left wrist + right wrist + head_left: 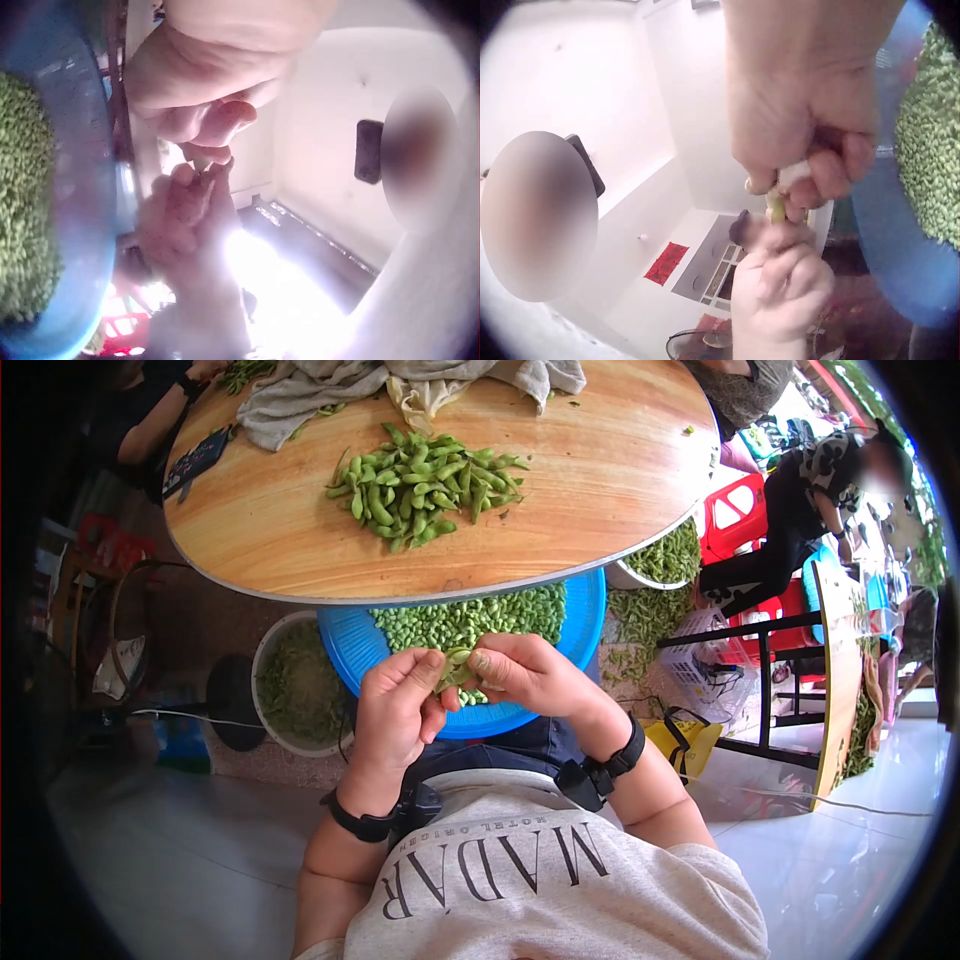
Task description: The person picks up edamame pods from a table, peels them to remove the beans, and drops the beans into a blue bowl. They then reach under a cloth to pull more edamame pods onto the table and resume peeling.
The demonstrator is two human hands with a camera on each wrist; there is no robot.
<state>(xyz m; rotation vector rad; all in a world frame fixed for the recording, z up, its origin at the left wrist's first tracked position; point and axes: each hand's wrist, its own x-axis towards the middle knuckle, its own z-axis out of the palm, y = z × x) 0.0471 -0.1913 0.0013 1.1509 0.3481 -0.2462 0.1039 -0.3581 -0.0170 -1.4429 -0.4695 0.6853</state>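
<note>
In the head view, a green soybean pod (455, 659) is held between both hands over a blue basin (341, 650). My left hand (392, 705) pinches it from the left with thumb and fingers. From the other side my right hand (535, 672) grips it, thumb on top. Shelled green soybeans (480, 618) fill the basin below. The right wrist view shows the pod (778, 210) bridging the fingertips of the two hands. In the left wrist view the fingers meet, hiding most of the pod.
A pile of unshelled pods (415, 488) lies on the wooden table (600, 480), beside a grey cloth (310, 400). White buckets (268, 710) with green husks or pods stand left and right of the basin. Other people sit or stand around. A yellow bag (690, 745) is at right.
</note>
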